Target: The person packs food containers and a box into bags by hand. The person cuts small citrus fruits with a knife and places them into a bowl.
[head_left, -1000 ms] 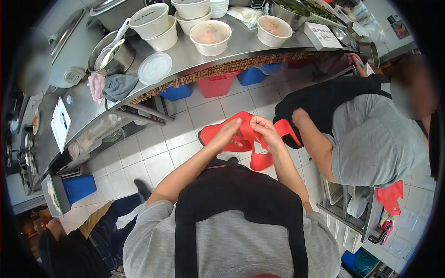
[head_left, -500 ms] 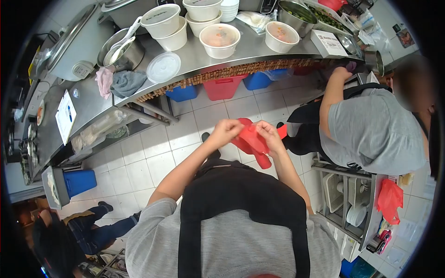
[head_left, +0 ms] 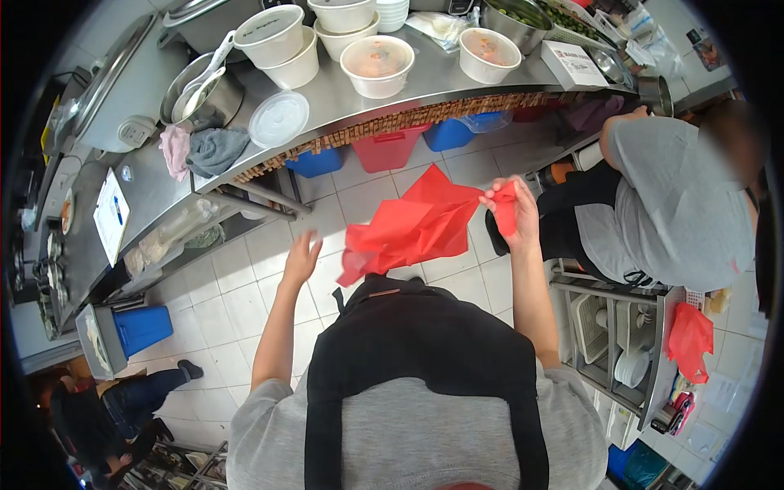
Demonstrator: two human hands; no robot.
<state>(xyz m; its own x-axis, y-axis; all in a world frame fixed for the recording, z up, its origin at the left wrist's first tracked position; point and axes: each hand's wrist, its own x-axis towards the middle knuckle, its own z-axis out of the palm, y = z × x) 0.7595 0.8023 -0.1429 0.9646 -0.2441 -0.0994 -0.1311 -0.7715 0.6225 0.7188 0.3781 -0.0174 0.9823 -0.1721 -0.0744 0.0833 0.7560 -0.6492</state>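
Note:
A thin red plastic bag hangs unfolded in the air over the floor, in front of my black apron. Gripped at its upper right end, it trails from my right hand, whose fingers are closed around the bunched handle. My left hand is off to the left, apart from the bag, its fingers extended and nothing in them.
A steel counter ahead carries lidded tubs, a loose clear lid, cloths and a pot. A co-worker stands close on the right, beside a dish rack. Another person is at lower left.
The crumpled red bag between both hands has been spread out. My left hand has let go and moved left; my right hand has moved right with the bag. The co-worker has shifted right.

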